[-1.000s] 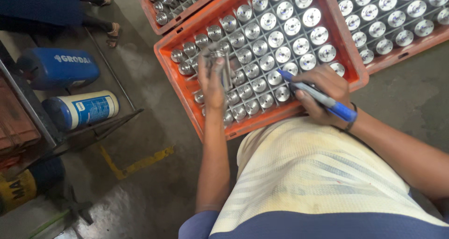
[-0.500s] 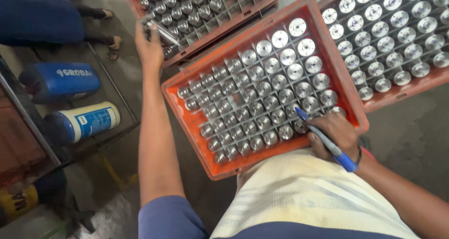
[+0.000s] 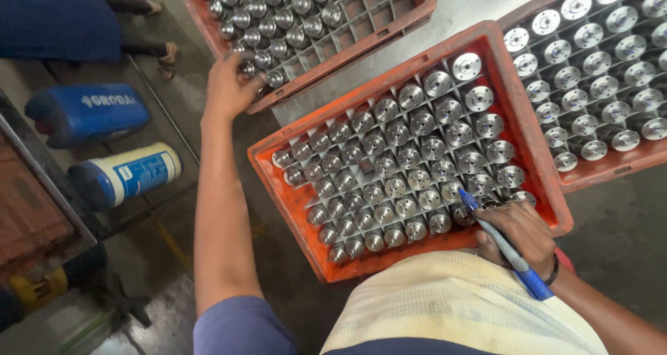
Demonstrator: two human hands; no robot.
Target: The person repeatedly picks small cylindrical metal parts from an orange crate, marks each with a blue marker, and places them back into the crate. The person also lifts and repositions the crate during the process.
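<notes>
Over ribbed orange crate [image 3: 306, 258], shiny steel cylinders [image 3: 406, 181], blue pen [image 3: 507, 254]

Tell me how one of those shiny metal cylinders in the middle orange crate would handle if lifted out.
Probably heavy for its size: each metal cylinder looks like solid machined steel. Likely slick, given the polished, reflective end faces. Loose on a flat surface it could roll, being round; the grid dividers of the orange crate keep each one upright and apart. The right hand rests at the crate's near edge, holding a blue pen.

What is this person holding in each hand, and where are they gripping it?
The right hand grips a blue pen around its middle. The left hand reaches a metal part at the far crate's corner; its grip cannot be told.
</notes>
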